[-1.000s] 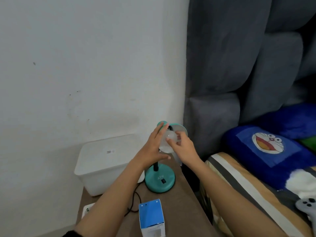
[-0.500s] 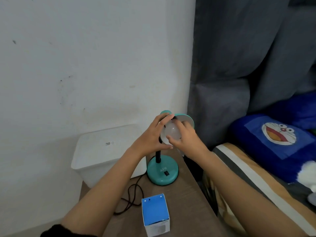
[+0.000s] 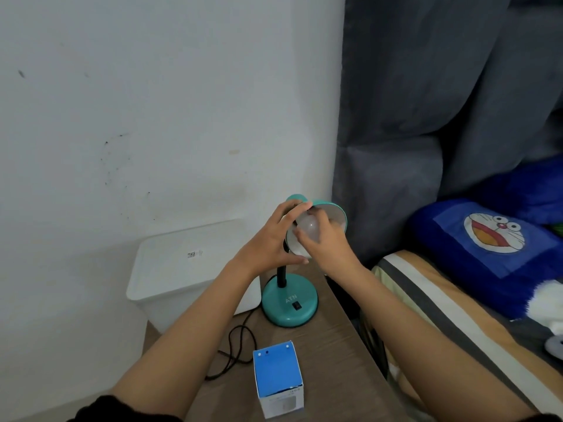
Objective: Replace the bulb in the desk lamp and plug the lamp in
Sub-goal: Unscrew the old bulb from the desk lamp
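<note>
Both hands meet at the head of the small teal desk lamp point(image 3: 289, 303), which stands on the brown wood-grain table point(image 3: 335, 376) close to the white wall. The frosted white round bulb point(image 3: 307, 229) sits in the mouth of the lamp's teal cone shade point(image 3: 335, 213), whose pale inside faces the person.

The right hand point(image 3: 327, 245) comes in from five o'clock of the bulb; its fingers point(image 3: 320, 220) are curled over the glass, thumb at the bulb's lower left, so the bulb lies inside that grip. The left hand point(image 3: 271, 242) comes from seven o'clock and wraps the back and rim of the shade, fingertips over the top edge, thumb stretched under the lower rim. Whether the bulb's base is seated in the socket I cannot tell, since the fingers cover it.

The lamp's black cord point(image 3: 240, 345) loops loose on the table at eight o'clock of the round base. A blue and white cardboard bulb box point(image 3: 278, 379) stands at six o'clock of the base, apart from it. A white lidded plastic bin point(image 3: 185, 269) sits at nine o'clock, just beside the lamp. At three o'clock lies a bed with a striped cover point(image 3: 441, 315) and a blue cartoon-cat cushion point(image 3: 487, 248).
</note>
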Tool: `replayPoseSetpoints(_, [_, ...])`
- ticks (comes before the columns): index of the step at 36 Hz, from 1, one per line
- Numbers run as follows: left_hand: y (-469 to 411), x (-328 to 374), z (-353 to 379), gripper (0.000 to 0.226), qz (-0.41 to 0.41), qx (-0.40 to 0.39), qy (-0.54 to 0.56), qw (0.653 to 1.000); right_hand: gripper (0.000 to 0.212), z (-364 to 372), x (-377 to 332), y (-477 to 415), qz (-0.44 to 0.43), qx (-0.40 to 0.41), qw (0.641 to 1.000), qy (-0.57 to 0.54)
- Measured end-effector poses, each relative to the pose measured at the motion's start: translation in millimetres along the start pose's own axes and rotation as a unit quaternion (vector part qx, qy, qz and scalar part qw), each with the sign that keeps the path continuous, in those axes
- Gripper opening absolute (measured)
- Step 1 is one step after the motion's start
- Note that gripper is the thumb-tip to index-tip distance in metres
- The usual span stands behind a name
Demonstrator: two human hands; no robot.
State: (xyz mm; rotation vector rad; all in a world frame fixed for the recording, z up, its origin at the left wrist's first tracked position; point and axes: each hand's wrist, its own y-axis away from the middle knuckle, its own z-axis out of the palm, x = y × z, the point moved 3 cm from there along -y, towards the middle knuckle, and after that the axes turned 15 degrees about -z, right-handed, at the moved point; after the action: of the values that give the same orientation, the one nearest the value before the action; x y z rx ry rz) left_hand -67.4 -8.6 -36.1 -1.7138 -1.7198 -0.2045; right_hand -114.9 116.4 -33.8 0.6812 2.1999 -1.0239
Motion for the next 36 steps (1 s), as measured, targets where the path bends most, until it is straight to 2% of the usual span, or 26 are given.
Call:
replayPoseSetpoints(3, [1.0,-0.7,-1.1,0.102,-0.006,0.002,0.005,1.0,0.053,3.5,4.7,-3.3,0.057,0.027,0.996,-0.06])
replayPoseSetpoints(6, [1.1,-0.8,-1.6,0.102,-0.005,0.001,-0.002,1.0,0.057,5.5,5.8,-6.8,0.198,0.066,0.949,-0.236])
replayPoseSetpoints(7, [0.9,-0.7,-1.6,0.102,-0.006,0.0,-0.001,1.0,0.057,5.5,6.2,-7.8,0.201,0.063,0.951,-0.224])
replayPoseSetpoints(9, [0.9,0.1,-1.8,0.101,-0.006,-0.002,0.003,1.0,0.053,3.5,4.2,-9.2,0.154,0.043,0.977,-0.138])
replayPoseSetpoints(12, [1.0,0.1,-1.8,0.101,0.002,0.001,0.003,1.0,0.047,4.9,1.2,-8.5,0.106,0.025,0.99,-0.086])
replayPoseSetpoints(16, [-0.4,0.1,-3.6,0.103,0.003,0.004,0.006,1.0,0.059,5.9,2.9,-9.4,0.045,-0.027,0.997,0.058])
replayPoseSetpoints(20, [-2.2,1.3,-2.4,0.102,-0.001,-0.003,0.001,1.0,0.059,1.9,1.4,-6.0,-0.008,-0.046,0.983,0.178])
replayPoseSetpoints(24, [-1.9,1.5,-0.6,0.101,-0.004,-0.006,0.0,1.0,0.059,0.2,-1.2,-3.2,-0.115,-0.049,0.932,0.341])
replayPoseSetpoints(26, [-1.7,1.1,-1.2,0.101,-0.005,-0.004,0.0,1.0,0.059,1.6,3.4,-2.9,-0.12,-0.039,0.943,0.307])
replayPoseSetpoints(29, [-1.7,0.4,-2.4,0.101,-0.007,-0.002,0.006,1.0,0.053,2.9,6.2,-3.5,-0.032,0.023,0.996,0.081])
replayPoseSetpoints(32, [-2.5,-0.1,-2.3,0.102,-0.007,-0.005,0.006,1.0,0.053,5.4,6.0,-7.4,0.115,0.07,0.984,-0.115])
replayPoseSetpoints(33, [-2.9,-0.3,-2.4,0.103,-0.006,-0.004,0.003,1.0,0.054,4.5,5.0,-8.8,0.132,0.07,0.98,-0.127])
replayPoseSetpoints(34, [-2.8,-0.3,-2.1,0.104,-0.006,-0.004,0.002,1.0,0.053,3.2,3.8,-9.5,0.117,0.054,0.988,-0.089])
replayPoseSetpoints(36, [-2.5,-0.2,-3.3,0.103,-0.007,-0.003,0.002,1.0,0.056,1.2,0.4,-9.5,0.023,-0.005,0.996,0.086])
